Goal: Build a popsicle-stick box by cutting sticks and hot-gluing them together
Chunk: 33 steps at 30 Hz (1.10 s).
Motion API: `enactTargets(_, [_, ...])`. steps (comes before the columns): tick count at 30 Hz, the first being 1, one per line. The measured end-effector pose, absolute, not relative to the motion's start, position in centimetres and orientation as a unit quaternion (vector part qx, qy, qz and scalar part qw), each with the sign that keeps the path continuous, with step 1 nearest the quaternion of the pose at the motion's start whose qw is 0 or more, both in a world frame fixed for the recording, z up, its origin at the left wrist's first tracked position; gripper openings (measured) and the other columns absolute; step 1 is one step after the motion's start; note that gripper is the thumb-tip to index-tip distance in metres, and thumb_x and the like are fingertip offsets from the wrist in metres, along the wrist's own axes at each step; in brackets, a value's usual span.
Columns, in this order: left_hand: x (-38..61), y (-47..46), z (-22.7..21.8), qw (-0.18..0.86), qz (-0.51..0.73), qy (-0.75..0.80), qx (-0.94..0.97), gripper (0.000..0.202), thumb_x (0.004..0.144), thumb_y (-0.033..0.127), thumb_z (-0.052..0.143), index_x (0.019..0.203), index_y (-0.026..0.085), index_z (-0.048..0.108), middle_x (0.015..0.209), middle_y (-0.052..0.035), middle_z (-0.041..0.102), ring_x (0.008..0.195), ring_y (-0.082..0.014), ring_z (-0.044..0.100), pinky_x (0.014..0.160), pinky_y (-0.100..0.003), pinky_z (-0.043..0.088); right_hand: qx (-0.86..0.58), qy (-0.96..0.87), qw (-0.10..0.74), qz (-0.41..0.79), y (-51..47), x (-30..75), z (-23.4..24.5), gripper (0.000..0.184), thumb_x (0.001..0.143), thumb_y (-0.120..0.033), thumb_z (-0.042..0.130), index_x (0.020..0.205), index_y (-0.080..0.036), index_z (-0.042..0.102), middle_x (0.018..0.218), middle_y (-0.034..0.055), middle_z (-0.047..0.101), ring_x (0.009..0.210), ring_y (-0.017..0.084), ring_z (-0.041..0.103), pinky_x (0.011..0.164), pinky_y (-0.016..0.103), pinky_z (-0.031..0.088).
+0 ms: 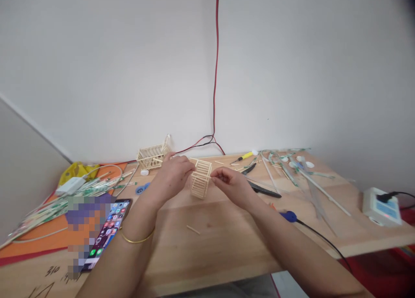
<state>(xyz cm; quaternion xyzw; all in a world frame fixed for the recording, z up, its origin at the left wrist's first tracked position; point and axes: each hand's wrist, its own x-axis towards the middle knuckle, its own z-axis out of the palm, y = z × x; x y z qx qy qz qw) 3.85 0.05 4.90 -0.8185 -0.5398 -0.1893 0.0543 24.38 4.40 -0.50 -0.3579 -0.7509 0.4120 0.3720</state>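
Observation:
A small box-like frame of thin wooden sticks (201, 179) is held just above the wooden table (227, 242). My left hand (173, 175) is closed on its left side, fingers pinching the upper edge. My right hand (230, 183) is closed at its right side, fingertips pinched together against the frame; whether a loose stick is in them I cannot make out. A gold bangle (136, 239) is on my left wrist. One loose stick (193, 229) lies on the table in front of the hands.
A second stick-built basket (152, 155) stands by the wall. A phone (108, 231) lies at the left beside an orange sheet (39, 242) and bundled sticks (45, 209). Black pliers (264, 190), a yellow screwdriver (243, 156), strips (311, 185), a power strip (381, 207) and red cable (215, 73) are around.

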Motion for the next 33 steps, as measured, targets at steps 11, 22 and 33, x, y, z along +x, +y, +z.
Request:
enactTargets(11, [2.3, 2.0, 4.2, -0.018, -0.197, -0.534, -0.822, 0.025, 0.083, 0.013, 0.042, 0.081, 0.020, 0.065, 0.080, -0.0032, 0.065, 0.082, -0.0169, 0.057, 0.090, -0.035, 0.032, -0.341, -0.744, 0.372, 0.437, 5.8, 23.7, -1.6, 0.011, 0.079, -0.026, 0.054, 0.085, -0.018, 0.058, 0.075, -0.0004, 0.060, 0.065, 0.011, 0.052, 0.060, 0.022, 0.042])
enactTargets(22, [2.0, 2.7, 4.3, -0.036, -0.186, -0.519, -0.834, 0.025, 0.083, 0.013, 0.041, 0.081, 0.021, 0.065, 0.083, -0.0013, 0.067, 0.083, -0.0169, 0.056, 0.091, -0.036, 0.031, -0.364, -0.761, 0.351, 0.405, 5.8, 23.6, -1.6, 0.009, 0.079, -0.023, 0.054, 0.082, -0.018, 0.060, 0.076, 0.0000, 0.061, 0.068, 0.012, 0.053, 0.063, 0.023, 0.042])
enactTargets(33, [2.5, 2.4, 4.9, -0.055, -0.149, -0.530, -0.833, 0.023, 0.083, 0.017, 0.042, 0.076, 0.019, 0.064, 0.076, -0.0005, 0.064, 0.076, -0.0143, 0.055, 0.081, -0.030, 0.034, -0.359, -0.777, 0.352, 0.379, 5.9, 23.4, -2.0, 0.008, 0.079, -0.021, 0.053, 0.081, -0.018, 0.060, 0.074, -0.0009, 0.060, 0.066, 0.011, 0.051, 0.061, 0.023, 0.040])
